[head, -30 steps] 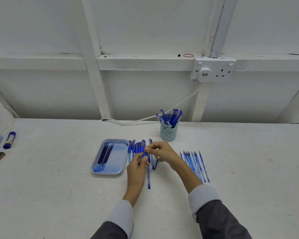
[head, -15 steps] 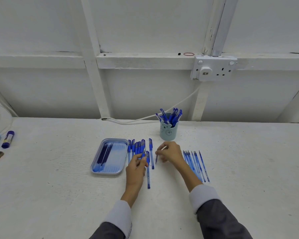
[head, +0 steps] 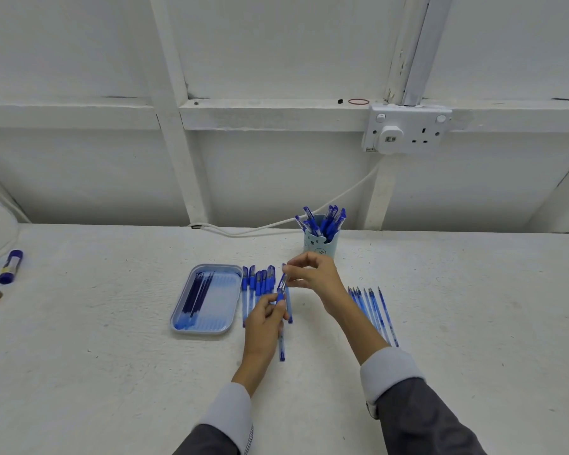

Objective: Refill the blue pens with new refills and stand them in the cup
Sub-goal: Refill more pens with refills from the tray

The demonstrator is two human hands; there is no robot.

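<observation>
My left hand [head: 265, 318] grips a blue pen [head: 281, 288] and holds it tilted above the table. My right hand [head: 314, 274] pinches the upper end of that pen; what is between its fingertips is too small to tell. A pale blue cup [head: 321, 245] behind my hands holds several blue pens standing up. Several more capped blue pens [head: 256, 285] lie in a row left of my hands. One pen [head: 281, 348] lies below my left hand, partly hidden by it. A blue tray [head: 211, 328] holds dark refills.
A row of thin blue refills or pen parts [head: 372, 310] lies to the right of my right forearm. A white cable [head: 243, 232] runs along the wall to a socket [head: 408, 131]. A glue stick [head: 10, 267] lies at the far left edge.
My right hand had moved off to the right, down near the table; it has now risen and come back to the upper end of the pen in my left hand.
</observation>
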